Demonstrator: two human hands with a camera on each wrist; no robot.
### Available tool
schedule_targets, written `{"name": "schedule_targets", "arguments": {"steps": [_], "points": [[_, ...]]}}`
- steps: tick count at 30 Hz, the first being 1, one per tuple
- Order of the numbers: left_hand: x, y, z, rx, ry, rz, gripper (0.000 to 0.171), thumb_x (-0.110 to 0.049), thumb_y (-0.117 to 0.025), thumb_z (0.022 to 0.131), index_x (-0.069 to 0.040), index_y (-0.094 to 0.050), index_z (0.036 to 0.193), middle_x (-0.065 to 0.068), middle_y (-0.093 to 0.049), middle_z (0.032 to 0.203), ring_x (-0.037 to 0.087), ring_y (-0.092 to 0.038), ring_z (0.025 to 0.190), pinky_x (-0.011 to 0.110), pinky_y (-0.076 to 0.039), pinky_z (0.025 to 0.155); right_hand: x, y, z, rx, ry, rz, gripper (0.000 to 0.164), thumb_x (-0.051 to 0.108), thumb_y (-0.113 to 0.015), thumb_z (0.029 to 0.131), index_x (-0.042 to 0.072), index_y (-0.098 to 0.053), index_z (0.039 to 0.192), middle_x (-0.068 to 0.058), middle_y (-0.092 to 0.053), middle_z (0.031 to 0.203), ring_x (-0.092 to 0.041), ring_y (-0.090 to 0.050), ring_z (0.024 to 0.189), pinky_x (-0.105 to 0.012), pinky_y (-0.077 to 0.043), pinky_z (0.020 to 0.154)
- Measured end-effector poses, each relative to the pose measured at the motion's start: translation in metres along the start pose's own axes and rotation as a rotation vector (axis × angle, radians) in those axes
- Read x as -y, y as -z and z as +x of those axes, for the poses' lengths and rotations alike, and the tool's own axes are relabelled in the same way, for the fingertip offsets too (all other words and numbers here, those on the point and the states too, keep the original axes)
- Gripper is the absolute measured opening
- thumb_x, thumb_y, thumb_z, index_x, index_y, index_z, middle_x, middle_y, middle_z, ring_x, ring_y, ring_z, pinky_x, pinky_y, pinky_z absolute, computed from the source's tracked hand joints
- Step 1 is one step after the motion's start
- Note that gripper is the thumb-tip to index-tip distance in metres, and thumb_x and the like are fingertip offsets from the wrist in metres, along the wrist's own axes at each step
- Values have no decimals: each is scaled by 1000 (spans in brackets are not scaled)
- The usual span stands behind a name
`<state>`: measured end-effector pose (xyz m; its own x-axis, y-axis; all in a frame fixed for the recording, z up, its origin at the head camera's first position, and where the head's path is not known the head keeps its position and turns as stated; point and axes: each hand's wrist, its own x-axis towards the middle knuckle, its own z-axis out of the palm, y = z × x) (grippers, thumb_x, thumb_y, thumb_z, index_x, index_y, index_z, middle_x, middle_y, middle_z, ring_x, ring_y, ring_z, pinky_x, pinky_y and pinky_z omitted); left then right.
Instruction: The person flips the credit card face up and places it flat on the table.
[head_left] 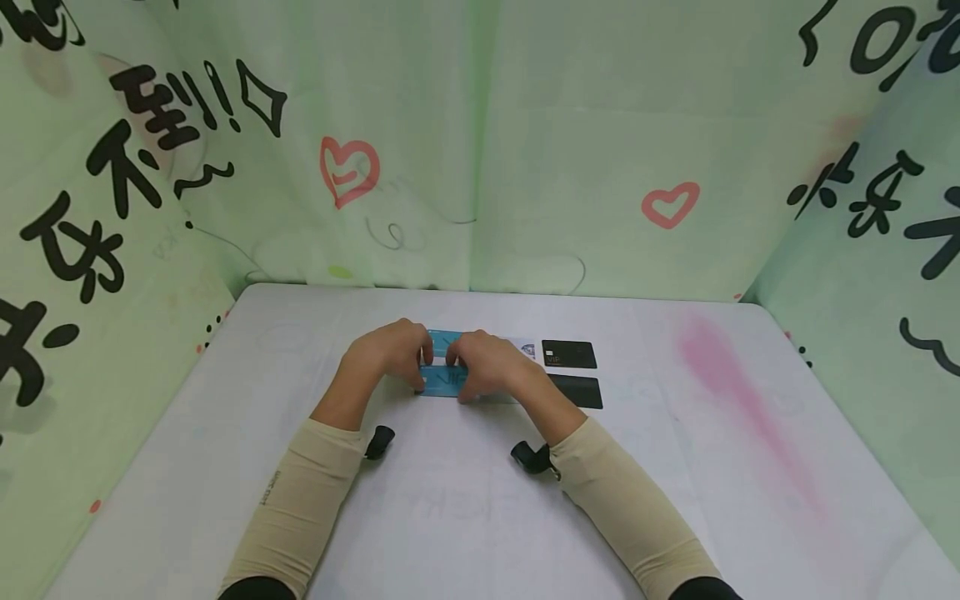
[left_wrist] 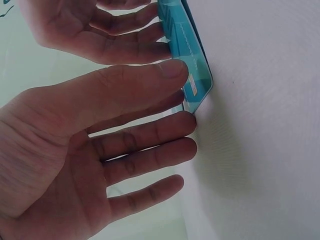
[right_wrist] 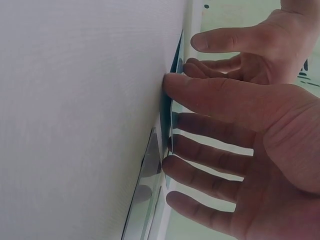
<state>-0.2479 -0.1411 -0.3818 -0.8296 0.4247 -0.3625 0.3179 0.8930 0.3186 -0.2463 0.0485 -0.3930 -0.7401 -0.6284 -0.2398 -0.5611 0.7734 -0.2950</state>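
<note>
On the white table, a light-blue card with dark lettering lies in the front row. My left hand pinches it at its left end, the thumb near its front corner and the other fingers behind. At its right end, my right hand holds the same card between thumb and fingertips. In the left wrist view the blue card shows a small label by its clipped-looking corner. A second blue card lies just behind, partly covered by both hands.
To the right lie two black cards, one behind and one in front. A pale card shows beside the rear black one. Green cloth walls with black lettering and hearts surround the white table.
</note>
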Motion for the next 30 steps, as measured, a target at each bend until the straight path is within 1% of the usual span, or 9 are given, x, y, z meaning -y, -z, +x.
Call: {"name": "schedule_targets", "arguments": {"steps": [4,8,13,17,23,27,30], "points": [[-1,1,-1,2,-2,1,35,-18,-89,81,-8,-76,113,7,-76,107,17,-69,93,35,-58,82,-1,0,0,0,-2,4,54,24,-90,81,8,-71,128,-7,-71,113,-19,-63,99,-40,-57,88],[-3,2,-2,-1,-5,5,38,-18,-89,81,-8,-76,115,7,-76,107,17,-69,93,35,-58,84,-1,2,-2,-5,-9,7,56,24,-91,80,8,-70,129,-9,-70,117,-21,-63,103,-43,-57,91],[-4,3,-1,-23,-15,13,38,-18,-89,81,-9,-76,116,6,-75,106,18,-68,94,36,-58,85,-2,4,-5,-16,-16,10,58,25,-92,79,10,-70,131,-10,-68,123,-24,-63,110,-45,-56,93],[-7,3,0,-41,-32,17,38,-18,-89,82,-9,-76,116,7,-74,108,19,-67,96,37,-57,85,-5,6,-9,-24,-29,19,58,25,-92,79,12,-70,131,-9,-68,124,-25,-63,113,-46,-56,93],[-13,4,1,-49,-51,10,38,-19,-88,83,-9,-75,117,7,-72,109,20,-66,96,37,-57,83,-11,9,-15,-22,-52,32,55,24,-91,80,12,-71,129,-8,-68,122,-25,-63,113,-47,-56,91],[-18,4,3,-52,-64,2,38,-18,-88,83,-9,-75,118,7,-73,112,21,-67,100,39,-57,87,-17,13,-20,-23,-69,32,55,24,-91,80,12,-70,130,-9,-68,124,-25,-63,113,-48,-56,90],[-22,5,5,-53,-88,1,39,-17,-88,83,-9,-75,119,8,-73,115,21,-67,104,41,-56,92,-21,15,-26,-29,-82,38,55,24,-90,81,13,-70,131,-9,-67,125,-26,-61,114,-48,-56,91]]}}
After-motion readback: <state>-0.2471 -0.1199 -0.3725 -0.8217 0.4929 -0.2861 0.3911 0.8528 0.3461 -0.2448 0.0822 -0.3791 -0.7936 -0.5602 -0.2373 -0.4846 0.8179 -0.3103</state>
